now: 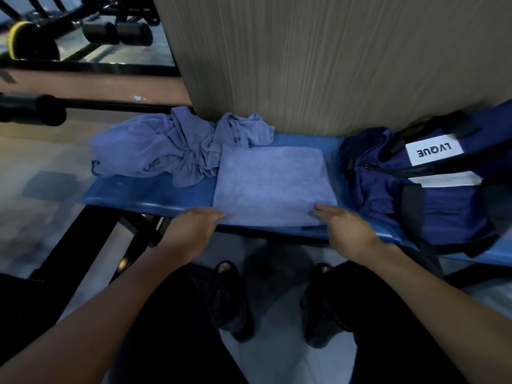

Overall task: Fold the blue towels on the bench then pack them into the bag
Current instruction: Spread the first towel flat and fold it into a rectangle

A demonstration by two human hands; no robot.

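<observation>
A folded blue towel (273,184) lies flat as a rectangle on the blue bench (149,192). My left hand (191,227) rests at its near left corner, fingers touching the edge. At the near right corner, my right hand (346,228) lies with its fingers extended onto the cloth. Neither hand visibly grips the towel. A crumpled heap of blue towels (166,151) lies on the bench to the left and behind the folded one. A dark blue bag (415,189) with a white LVQUE label sits on the bench at the right.
A wood-grain panel (318,65) rises directly behind the bench. Black gym equipment bars (33,108) stand at the left, over a pale floor. My legs in dark trousers and sandalled feet (230,273) are just in front of the bench edge.
</observation>
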